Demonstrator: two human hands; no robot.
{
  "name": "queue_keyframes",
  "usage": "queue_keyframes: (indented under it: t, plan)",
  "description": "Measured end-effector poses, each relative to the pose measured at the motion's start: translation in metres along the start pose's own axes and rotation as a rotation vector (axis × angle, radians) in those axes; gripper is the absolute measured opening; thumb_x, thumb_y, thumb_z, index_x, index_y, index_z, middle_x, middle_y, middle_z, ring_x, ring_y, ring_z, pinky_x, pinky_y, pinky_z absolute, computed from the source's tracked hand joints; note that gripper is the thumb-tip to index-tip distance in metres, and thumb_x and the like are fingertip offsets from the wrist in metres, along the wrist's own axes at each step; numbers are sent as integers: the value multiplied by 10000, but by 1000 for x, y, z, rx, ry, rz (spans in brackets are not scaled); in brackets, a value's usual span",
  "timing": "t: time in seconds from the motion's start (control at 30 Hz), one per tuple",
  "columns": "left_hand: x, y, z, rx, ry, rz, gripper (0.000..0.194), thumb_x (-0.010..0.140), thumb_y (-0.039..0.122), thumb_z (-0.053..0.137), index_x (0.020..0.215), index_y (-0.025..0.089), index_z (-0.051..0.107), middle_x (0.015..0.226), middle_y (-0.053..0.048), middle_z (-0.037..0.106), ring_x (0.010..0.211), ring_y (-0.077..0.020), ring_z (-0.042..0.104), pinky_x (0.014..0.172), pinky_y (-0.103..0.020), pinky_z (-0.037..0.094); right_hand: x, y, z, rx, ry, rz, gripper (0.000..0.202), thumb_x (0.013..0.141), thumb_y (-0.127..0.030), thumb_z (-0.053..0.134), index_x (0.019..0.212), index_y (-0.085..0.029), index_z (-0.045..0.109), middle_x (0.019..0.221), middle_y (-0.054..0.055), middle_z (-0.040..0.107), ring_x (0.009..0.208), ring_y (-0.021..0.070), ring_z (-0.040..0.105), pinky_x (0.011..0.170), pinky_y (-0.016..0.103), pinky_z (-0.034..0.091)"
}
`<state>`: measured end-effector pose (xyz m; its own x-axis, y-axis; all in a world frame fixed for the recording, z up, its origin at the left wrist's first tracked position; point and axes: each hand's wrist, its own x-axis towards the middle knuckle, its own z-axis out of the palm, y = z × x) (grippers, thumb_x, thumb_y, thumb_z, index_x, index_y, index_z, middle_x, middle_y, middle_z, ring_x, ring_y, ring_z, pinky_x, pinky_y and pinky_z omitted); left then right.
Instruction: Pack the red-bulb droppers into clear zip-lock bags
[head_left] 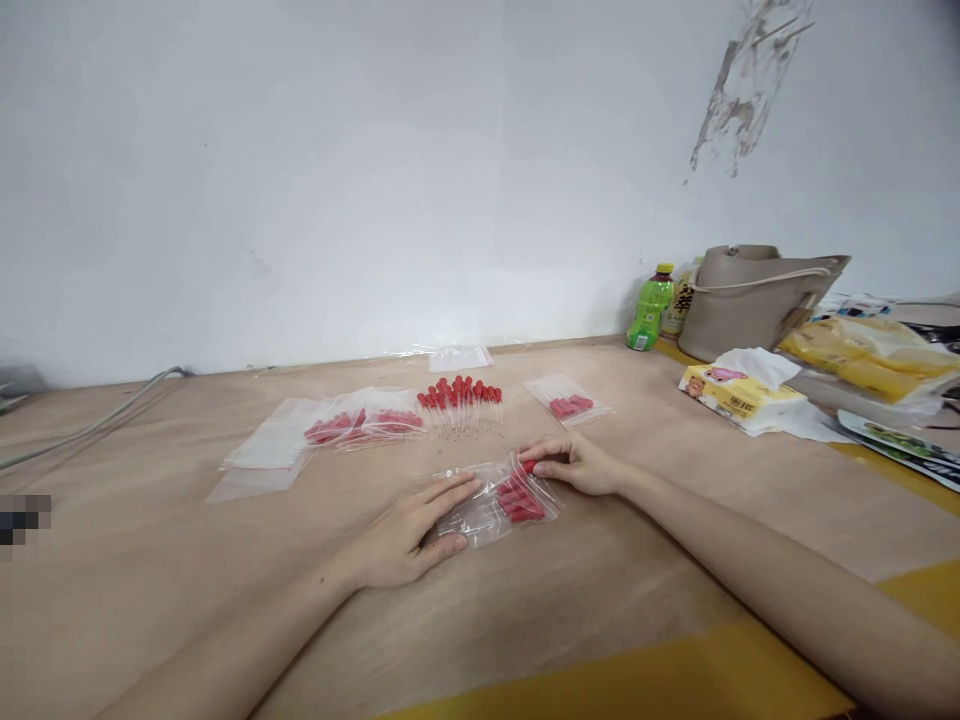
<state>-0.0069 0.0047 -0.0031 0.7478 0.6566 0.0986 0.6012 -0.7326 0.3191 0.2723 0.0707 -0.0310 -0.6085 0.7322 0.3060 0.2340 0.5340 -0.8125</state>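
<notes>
Closest to me, a yellow strip (570, 690) runs along the near edge of the brown table cover (480, 620). Just beyond it, the left hand (409, 535) lies palm down, its fingers open and slightly spread, the tips on the empty part of a clear bag (472, 518). The bag lies flat on the cover, between the hands, with several red caps (519, 500) gathered at its right end. There the right hand (581, 465) comes in from the side, fingers closed, gripping 1 red piece (529, 466) against the bag's upper right edge.

Further back on the left, filled bags (360, 428) holding more red caps overlap some flat bags (262, 440). Right of them is a cluster of droppers (459, 395), red tops toward the wall and thin clear stems toward the hands. Beyond the right hand lies 1 small bag (570, 403) with a few red caps in it.

Over to the right sits a yellow tissue pack (739, 395), a tissue poking out, with yellow packaging (877, 350) behind it. A grey tote (750, 300) stands near a green bottle (651, 310). On the far left a grey cable (97, 425) curves toward the pale wall (337, 180).
</notes>
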Motion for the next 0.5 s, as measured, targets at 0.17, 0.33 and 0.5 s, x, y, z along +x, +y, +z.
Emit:
queue_keyframes:
  t: [0.17, 0.33, 0.5]
  plan:
    - [0, -1, 1, -7, 1, 7, 534, 886, 371, 389, 1366, 286, 171, 1413, -20, 237, 1269, -214, 265, 1022, -396, 278, 3, 2, 4, 115, 89, 132, 269, 690, -348, 621, 881, -163, 662, 936, 64, 673, 870, 182, 616, 813, 338, 467]
    - [0, 0, 0, 0, -15, -14, 539, 886, 371, 388, 1368, 279, 164, 1422, -17, 212, 1275, -207, 252, 1029, -387, 270, 6, 4, 13, 52, 293, 135, 186, 636, -333, 663, 688, -155, 644, 733, 44, 678, 684, 164, 620, 670, 301, 493]
    - [0, 1, 0, 0, -6, -8, 534, 888, 366, 388, 1367, 289, 165, 1422, -13, 212, 1272, -218, 258, 1026, -398, 272, 5, 5, 15, -174, 238, 35, 125, 739, -257, 561, 770, -175, 652, 749, 34, 640, 683, 144, 580, 649, 280, 465]
